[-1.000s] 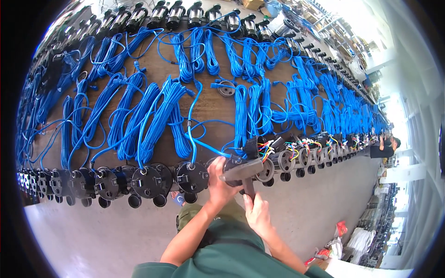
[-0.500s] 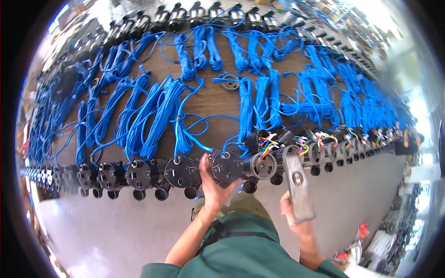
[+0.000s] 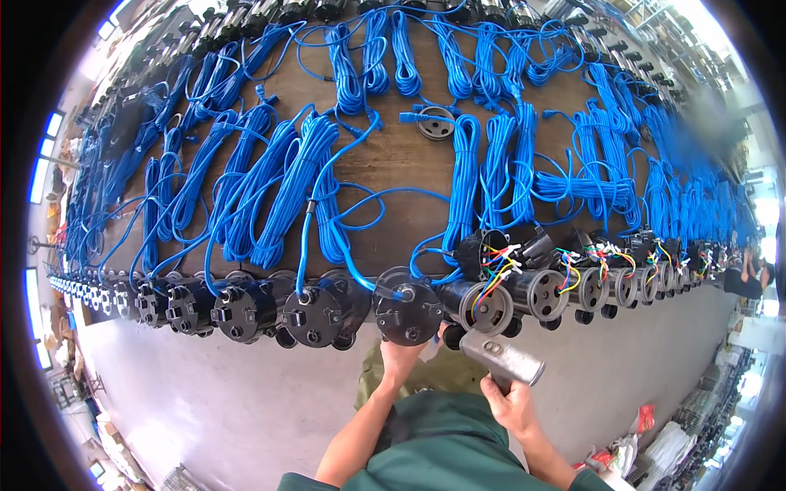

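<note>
At the table's near edge lies a black cylindrical motor housing (image 3: 409,315) with a round end cap, a blue cable running into its top. My left hand (image 3: 401,360) holds this housing from below; most of its fingers are hidden behind the cap, with one fingertip showing at the right side. Closed around a hammer's handle, my right hand (image 3: 512,405) is just to the right and nearer to me. The metal hammer head (image 3: 503,358) is raised in front of an uncapped housing (image 3: 487,309), whose coloured wires (image 3: 499,278) stick out.
More capped housings (image 3: 313,315) line the edge to the left, and open ones with loose wires (image 3: 547,295) to the right. Bundled blue cables (image 3: 299,188) cover much of the brown table (image 3: 393,176). A grey round plate (image 3: 435,123) lies among them. Another person (image 3: 743,278) is at far right.
My left hand has moved from the cap's left side to underneath the housing. The hammer has swung from upright to lying sideways, lower and closer to me. The view has shifted somewhat.
</note>
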`<state>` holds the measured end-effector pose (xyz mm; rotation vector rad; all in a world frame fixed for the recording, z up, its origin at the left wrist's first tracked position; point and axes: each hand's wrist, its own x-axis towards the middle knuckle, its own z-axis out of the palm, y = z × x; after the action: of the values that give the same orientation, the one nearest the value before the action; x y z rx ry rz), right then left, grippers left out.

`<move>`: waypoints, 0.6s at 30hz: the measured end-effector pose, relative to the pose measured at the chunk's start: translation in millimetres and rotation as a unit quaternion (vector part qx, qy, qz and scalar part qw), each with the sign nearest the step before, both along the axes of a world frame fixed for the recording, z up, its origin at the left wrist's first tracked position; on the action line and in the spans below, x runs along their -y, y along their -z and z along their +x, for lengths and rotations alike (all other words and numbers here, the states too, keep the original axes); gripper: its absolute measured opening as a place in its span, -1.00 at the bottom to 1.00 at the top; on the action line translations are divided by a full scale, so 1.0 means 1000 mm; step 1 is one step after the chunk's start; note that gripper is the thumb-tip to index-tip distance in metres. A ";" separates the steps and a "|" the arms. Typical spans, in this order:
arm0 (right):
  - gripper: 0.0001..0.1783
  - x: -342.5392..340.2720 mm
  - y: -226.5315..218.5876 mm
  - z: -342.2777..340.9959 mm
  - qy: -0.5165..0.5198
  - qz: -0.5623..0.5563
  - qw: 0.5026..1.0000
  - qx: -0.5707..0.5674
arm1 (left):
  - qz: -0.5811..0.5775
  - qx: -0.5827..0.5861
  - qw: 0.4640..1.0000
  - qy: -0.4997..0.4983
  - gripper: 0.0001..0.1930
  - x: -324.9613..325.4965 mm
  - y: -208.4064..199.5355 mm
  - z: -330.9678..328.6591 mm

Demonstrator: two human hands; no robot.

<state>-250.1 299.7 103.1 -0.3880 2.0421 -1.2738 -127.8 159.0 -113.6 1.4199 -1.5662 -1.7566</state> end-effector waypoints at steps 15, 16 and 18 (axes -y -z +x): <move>-0.74 0.002 0.045 0.016 -0.175 0.029 0.942 -0.284 | -0.017 0.076 0.992 0.101 -0.56 0.010 0.020 0.016; -0.79 -0.003 0.040 0.018 -0.168 0.026 0.950 -0.262 | 0.032 0.080 0.991 0.102 -0.48 0.011 0.022 0.020; -0.81 -0.010 0.033 0.026 -0.145 0.039 0.960 -0.234 | 0.018 0.032 0.987 0.159 -0.43 0.014 0.020 0.032</move>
<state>-223.8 310.1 69.8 -0.9916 2.3008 -0.9799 -95.8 145.4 -134.0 1.3096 -1.8902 -1.9405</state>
